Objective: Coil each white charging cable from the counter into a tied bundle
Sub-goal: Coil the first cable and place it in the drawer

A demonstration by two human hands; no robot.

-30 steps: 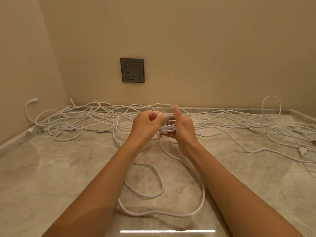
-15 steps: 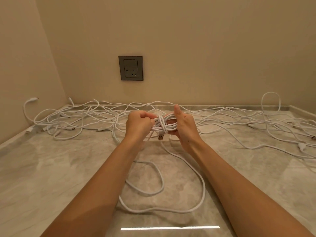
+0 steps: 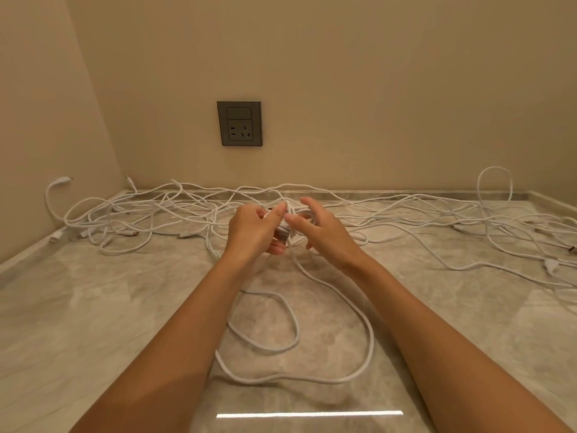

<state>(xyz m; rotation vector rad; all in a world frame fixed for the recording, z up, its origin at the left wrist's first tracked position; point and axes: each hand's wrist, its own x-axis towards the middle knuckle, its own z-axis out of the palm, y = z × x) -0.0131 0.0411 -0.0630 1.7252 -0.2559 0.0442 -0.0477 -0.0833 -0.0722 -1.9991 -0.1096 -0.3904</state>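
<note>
Head view
Left hand [image 3: 249,232]: fingers curled narrow, thumb and forefinger pinched on a strand at the top of the coiled cable bundle [image 3: 288,225]; lower fingers cupped beneath it.
Right hand [image 3: 324,232]: fingers [image 3: 309,203] spread loosely, thumb tip against the bundle's right side; whether they clamp it cannot be told.
Coiled cable bundle: small white coil held between the fingertips of both hands, above the counter [image 3: 93,307]; a plug end shows just below the left thumb.
Trailing cable [image 3: 359,310]: hangs from under the fingers, runs toward the viewer, lies in two loose loops between the forearms.
Loose cables [image 3: 150,214]: white tangle beyond the fingertips, spread left to right along the wall foot.
Wall socket [image 3: 239,123]: grey plate, above and beyond the fingers.
</note>
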